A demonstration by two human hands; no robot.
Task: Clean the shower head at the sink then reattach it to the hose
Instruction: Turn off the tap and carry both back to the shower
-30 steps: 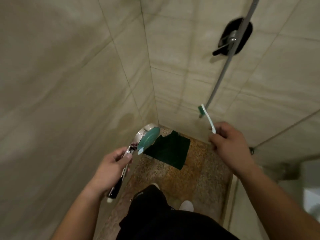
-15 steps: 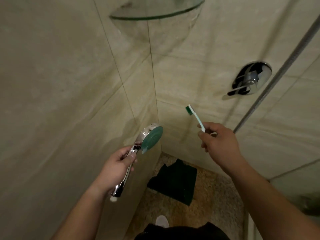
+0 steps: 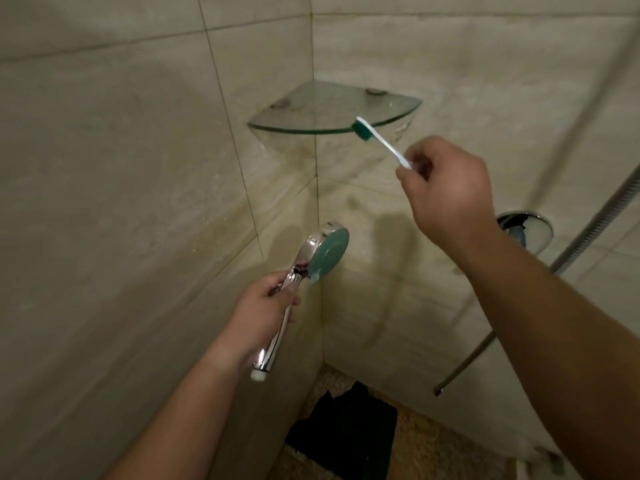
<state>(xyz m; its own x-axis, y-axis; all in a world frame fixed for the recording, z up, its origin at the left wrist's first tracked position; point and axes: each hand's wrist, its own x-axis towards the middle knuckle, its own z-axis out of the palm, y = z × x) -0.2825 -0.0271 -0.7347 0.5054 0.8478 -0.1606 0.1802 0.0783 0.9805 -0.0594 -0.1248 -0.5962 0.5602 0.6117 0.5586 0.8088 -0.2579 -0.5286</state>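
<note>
Beige tiled shower corner point(image 3: 138, 202), glass shelf point(image 3: 332, 109); left grip point(image 3: 263, 306) around shower head point(image 3: 311, 261), right grip point(image 3: 450, 192) pinching toothbrush point(image 3: 381, 140).

shelf point(image 3: 332, 109) sitting in wall corner, above shower head point(image 3: 322, 254) | toothbrush point(image 3: 381, 140) in right hand point(image 3: 450, 199), tip just before shelf edge | shower head in left hand point(image 3: 263, 313), lower left | hose point(image 3: 588, 237) hanging at right, apart | cloth point(image 3: 343, 431) lying on floor below

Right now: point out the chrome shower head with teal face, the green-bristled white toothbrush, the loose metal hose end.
chrome shower head point(image 3: 328, 250), head view, teal face.
toothbrush point(image 3: 363, 129), head view, green bristles.
hose end point(image 3: 438, 391), head view, free tip.
</note>
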